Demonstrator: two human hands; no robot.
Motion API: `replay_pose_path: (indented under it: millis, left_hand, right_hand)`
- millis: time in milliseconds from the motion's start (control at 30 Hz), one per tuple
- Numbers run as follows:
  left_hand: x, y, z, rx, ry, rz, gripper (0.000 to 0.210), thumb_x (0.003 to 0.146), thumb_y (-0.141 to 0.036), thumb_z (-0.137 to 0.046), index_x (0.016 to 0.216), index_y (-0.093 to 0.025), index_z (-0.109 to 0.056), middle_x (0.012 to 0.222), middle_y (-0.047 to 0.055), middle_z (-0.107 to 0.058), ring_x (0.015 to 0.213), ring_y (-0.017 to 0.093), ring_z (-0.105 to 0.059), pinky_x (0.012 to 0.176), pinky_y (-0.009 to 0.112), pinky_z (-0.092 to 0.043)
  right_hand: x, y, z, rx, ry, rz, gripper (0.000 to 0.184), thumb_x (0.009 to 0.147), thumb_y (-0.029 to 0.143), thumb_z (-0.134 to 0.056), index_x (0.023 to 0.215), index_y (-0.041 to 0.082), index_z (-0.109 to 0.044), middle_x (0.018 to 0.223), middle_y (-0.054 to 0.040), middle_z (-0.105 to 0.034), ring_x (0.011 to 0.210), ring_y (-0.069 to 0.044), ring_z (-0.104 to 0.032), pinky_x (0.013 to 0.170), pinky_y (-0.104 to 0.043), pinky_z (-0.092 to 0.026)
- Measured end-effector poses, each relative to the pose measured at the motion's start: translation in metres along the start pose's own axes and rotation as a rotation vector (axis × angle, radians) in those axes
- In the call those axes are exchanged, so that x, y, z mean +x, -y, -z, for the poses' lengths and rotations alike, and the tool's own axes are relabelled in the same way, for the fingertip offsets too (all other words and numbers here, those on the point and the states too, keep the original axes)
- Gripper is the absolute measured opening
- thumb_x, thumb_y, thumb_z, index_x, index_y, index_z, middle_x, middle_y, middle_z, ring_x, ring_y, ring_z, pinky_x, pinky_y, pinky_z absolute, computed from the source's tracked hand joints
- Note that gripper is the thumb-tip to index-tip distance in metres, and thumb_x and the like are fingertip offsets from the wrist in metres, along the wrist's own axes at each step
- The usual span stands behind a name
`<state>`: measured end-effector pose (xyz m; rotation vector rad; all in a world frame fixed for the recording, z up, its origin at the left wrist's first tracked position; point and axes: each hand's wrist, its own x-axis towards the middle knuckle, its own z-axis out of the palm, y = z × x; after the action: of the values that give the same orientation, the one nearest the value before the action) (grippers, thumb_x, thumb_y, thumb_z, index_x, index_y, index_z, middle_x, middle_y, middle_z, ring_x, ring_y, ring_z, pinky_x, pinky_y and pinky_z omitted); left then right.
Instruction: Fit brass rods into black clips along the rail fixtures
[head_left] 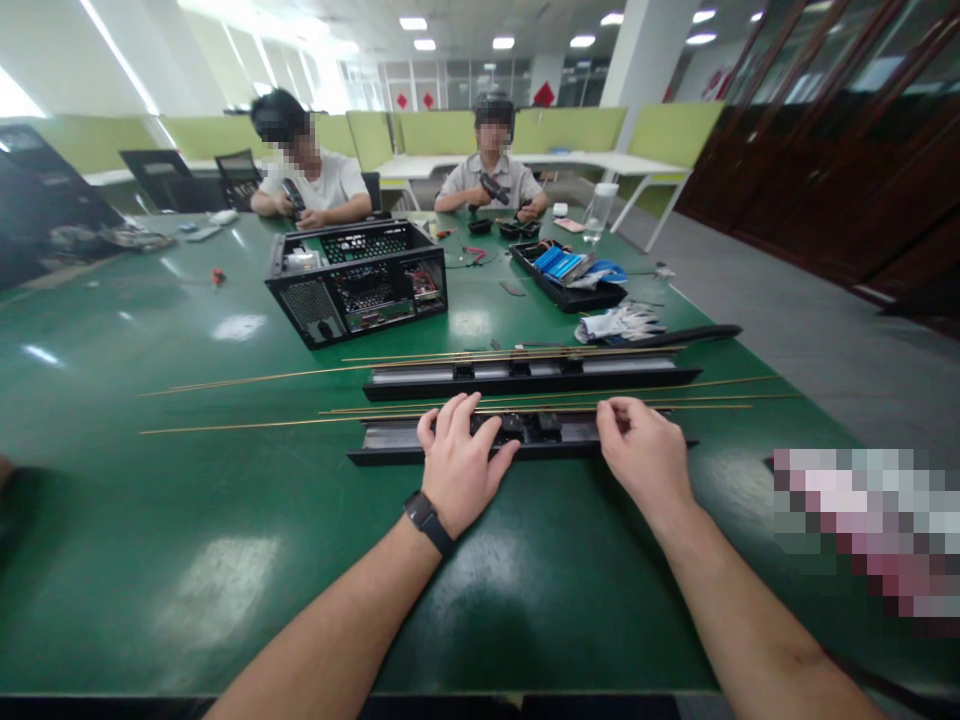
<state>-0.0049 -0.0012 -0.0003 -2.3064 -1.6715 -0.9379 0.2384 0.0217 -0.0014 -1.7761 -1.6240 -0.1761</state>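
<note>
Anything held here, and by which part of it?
Cannot be told: the right hand has its fingers together at the thin rods, any hold hidden; the left hand lies over the near rail.

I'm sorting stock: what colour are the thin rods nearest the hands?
The thin rods are gold-coloured, as the head view shows.

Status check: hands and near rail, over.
Left hand spread over near rail. Right hand pinched near its right end, grip unclear. Rods along its far side.
</note>
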Motion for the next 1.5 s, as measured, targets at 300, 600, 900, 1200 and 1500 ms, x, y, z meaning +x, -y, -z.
replay_pose_path:
  millis: [300,600,900,1200,1500]
  left_hand:
    - [0.004,-0.003,-0.009,-0.008,0.000,0.028,0.033,0.092,-0.050,-0.058,0.110,-0.026,-0.070,0.135,0.011,-0.060,0.128,0.029,-0.050,0.112,0.053,-0.024]
    - [0.005,-0.004,-0.011,-0.019,-0.018,0.051,0.032,0.092,-0.051,-0.058,0.106,-0.027,-0.073,0.128,0.009,-0.064,0.121,0.027,-0.054,0.112,0.053,-0.024]
    - [0.005,-0.004,-0.015,-0.039,-0.058,0.075,0.030,0.089,-0.052,-0.062,0.101,-0.027,-0.074,0.123,0.008,-0.066,0.118,0.027,-0.056,0.112,0.053,-0.024]
    - [0.004,-0.003,-0.018,-0.048,-0.105,0.060,0.030,0.089,-0.052,-0.063,0.102,-0.028,-0.073,0.124,0.008,-0.067,0.119,0.027,-0.057,0.112,0.052,-0.024]
    - [0.003,-0.006,-0.017,-0.045,-0.118,0.074,0.027,0.087,-0.050,-0.066,0.101,-0.028,-0.073,0.125,0.007,-0.067,0.121,0.028,-0.057,0.111,0.052,-0.022]
  right_hand:
    - [0.001,0.000,0.000,0.009,-0.008,0.001,0.026,0.093,0.037,-0.054,0.091,0.018,-0.072,0.081,-0.0079,-0.074,0.078,-0.024,-0.068,0.077,-0.035,-0.046]
    - [0.001,-0.001,-0.002,0.004,-0.011,-0.006,0.026,0.093,0.036,-0.054,0.091,0.017,-0.072,0.080,-0.0080,-0.074,0.077,-0.024,-0.068,0.076,-0.034,-0.045]
    - [0.000,-0.003,-0.005,0.014,-0.041,0.000,0.027,0.094,0.035,-0.053,0.091,0.017,-0.072,0.077,-0.0075,-0.073,0.074,-0.024,-0.067,0.076,-0.033,-0.044]
    - [-0.002,-0.005,-0.008,0.001,-0.086,0.042,0.026,0.094,0.035,-0.054,0.092,0.016,-0.072,0.076,-0.0078,-0.072,0.072,-0.023,-0.065,0.078,-0.035,-0.042]
    - [-0.003,-0.004,-0.008,-0.014,-0.091,0.043,0.025,0.095,0.032,-0.053,0.092,0.015,-0.072,0.075,-0.0073,-0.071,0.072,-0.023,-0.065,0.078,-0.035,-0.041]
